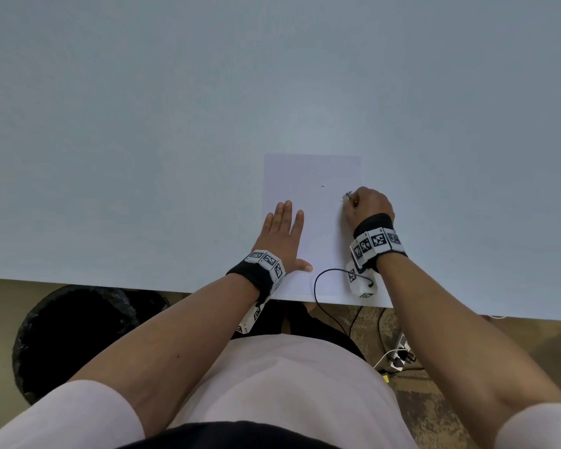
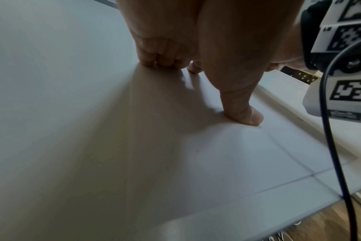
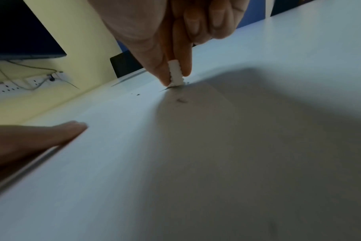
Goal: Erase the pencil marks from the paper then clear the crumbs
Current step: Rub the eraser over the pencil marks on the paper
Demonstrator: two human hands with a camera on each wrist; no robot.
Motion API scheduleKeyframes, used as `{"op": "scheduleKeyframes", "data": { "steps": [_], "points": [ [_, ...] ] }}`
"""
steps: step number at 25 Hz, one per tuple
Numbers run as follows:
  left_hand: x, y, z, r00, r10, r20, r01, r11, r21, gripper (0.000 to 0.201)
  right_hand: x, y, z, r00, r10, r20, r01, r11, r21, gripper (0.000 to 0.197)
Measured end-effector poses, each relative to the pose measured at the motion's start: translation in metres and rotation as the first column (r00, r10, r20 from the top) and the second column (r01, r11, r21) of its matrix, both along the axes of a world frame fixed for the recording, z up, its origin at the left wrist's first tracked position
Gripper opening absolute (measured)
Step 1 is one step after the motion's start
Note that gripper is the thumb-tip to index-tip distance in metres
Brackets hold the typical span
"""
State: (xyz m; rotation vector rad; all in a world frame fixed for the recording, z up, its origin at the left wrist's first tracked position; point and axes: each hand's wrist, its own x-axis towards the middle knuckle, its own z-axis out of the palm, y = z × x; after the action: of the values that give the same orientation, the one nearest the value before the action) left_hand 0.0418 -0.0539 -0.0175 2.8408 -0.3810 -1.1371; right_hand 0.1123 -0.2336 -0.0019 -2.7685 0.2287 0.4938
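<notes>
Pinched in your right hand (image 1: 368, 205), the eraser (image 3: 175, 74) pressed the paper (image 1: 311, 176) while your flat left hand (image 1: 280, 236) steadied it; crumbs (image 3: 180, 100) beside the grip remained uncleared.

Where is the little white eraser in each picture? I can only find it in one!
Head view: the eraser is a tiny white bit peeking from the right hand, at the paper's right edge.
Left wrist view: not in it.
Right wrist view: the eraser is top middle, pinched upright, its tip on the paper.
Shared landmark: the left hand, flat on the paper in all three.
</notes>
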Motion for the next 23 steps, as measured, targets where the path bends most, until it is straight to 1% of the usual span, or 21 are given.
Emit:
{"op": "scheduleKeyframes", "data": {
  "steps": [1,2,4,5,6,7,9,10,12,13,14,15,16,17,18,19,21,23],
  "points": [
    [0.000,0.001,0.001,1.000,0.001,0.003,-0.001,1.000,0.003,0.123,-0.009,0.009,0.001,0.999,0.049,-0.005,-0.049,0.998,0.028,0.033],
    [0.000,0.001,0.001,1.000,0.000,0.002,0.000,1.000,-0.002,0.122,-0.022,0.018,0.001,0.989,0.146,-0.020,-0.145,0.989,0.041,0.036],
    [0.000,0.000,0.001,1.000,-0.002,-0.004,0.002,1.000,-0.015,0.121,-0.052,0.029,0.001,0.934,0.355,-0.039,-0.353,0.934,0.054,0.036],
    [0.000,0.000,0.001,1.000,-0.005,-0.005,0.005,1.000,-0.012,0.121,-0.061,0.027,0.001,0.915,0.402,-0.032,-0.399,0.915,0.064,0.034],
    [0.000,0.001,0.002,1.000,-0.006,-0.006,0.006,1.000,-0.006,0.121,-0.062,0.021,0.001,0.919,0.394,-0.022,-0.393,0.918,0.059,0.034],
    [0.000,0.001,0.003,1.000,-0.005,-0.005,0.005,1.000,-0.002,0.121,-0.058,0.013,0.001,0.937,0.348,-0.020,-0.347,0.937,0.038,0.035],
    [0.000,0.000,0.002,1.000,-0.007,-0.005,0.008,1.000,0.007,0.121,-0.046,-0.004,-0.004,0.983,0.180,-0.021,-0.180,0.984,0.010,0.036],
    [0.000,0.000,0.002,1.000,-0.009,-0.009,0.009,1.000,0.011,0.121,-0.040,-0.012,-0.005,0.997,0.079,-0.018,-0.079,0.996,0.029,0.033],
    [0.000,-0.001,0.002,1.000,-0.007,-0.011,0.007,1.000,0.015,0.121,-0.035,-0.021,-0.007,0.994,-0.109,-0.019,0.111,0.990,0.093,0.025],
    [0.001,0.000,0.002,1.000,-0.007,-0.009,0.007,1.000,0.018,0.121,-0.037,-0.017,-0.007,0.988,-0.154,-0.022,0.156,0.981,0.117,0.024],
    [0.000,0.001,0.003,1.000,-0.006,-0.009,0.006,1.000,0.016,0.122,-0.041,-0.010,-0.006,0.990,-0.138,-0.021,0.140,0.982,0.127,0.026],
    [0.001,0.000,0.002,1.000,-0.002,-0.008,0.002,1.000,0.008,0.122,-0.047,-0.001,-0.005,0.998,-0.065,-0.019,0.067,0.989,0.130,0.030],
    [0.001,0.000,0.002,1.000,-0.001,-0.006,0.001,1.000,0.002,0.122,-0.056,0.010,-0.004,0.998,0.049,-0.028,-0.045,0.991,0.128,0.033],
    [0.000,-0.001,0.001,1.000,-0.001,-0.004,0.001,1.000,-0.002,0.122,-0.068,0.019,-0.003,0.983,0.179,-0.037,-0.173,0.976,0.132,0.034],
    [0.000,0.000,0.001,1.000,-0.003,-0.002,0.003,1.000,-0.002,0.122,-0.078,0.025,-0.003,0.960,0.277,-0.031,-0.270,0.952,0.146,0.034],
    [0.000,0.000,0.002,1.000,-0.002,-0.002,0.002,1.000,-0.001,0.122,-0.082,0.023,-0.003,0.948,0.317,-0.022,-0.310,0.939,0.146,0.033],
    [0.000,0.001,0.002,1.000,0.002,0.003,-0.002,1.000,0.000,0.122,-0.070,0.010,-0.006,0.966,0.260,-0.014,-0.258,0.962,0.087,0.035],
    [0.000,0.000,0.001,1.000,0.002,-0.001,-0.002,1.000,0.000,0.121,-0.053,-0.005,-0.010,0.989,0.147,0.010,-0.147,0.989,0.033,0.034]
  ]
}}
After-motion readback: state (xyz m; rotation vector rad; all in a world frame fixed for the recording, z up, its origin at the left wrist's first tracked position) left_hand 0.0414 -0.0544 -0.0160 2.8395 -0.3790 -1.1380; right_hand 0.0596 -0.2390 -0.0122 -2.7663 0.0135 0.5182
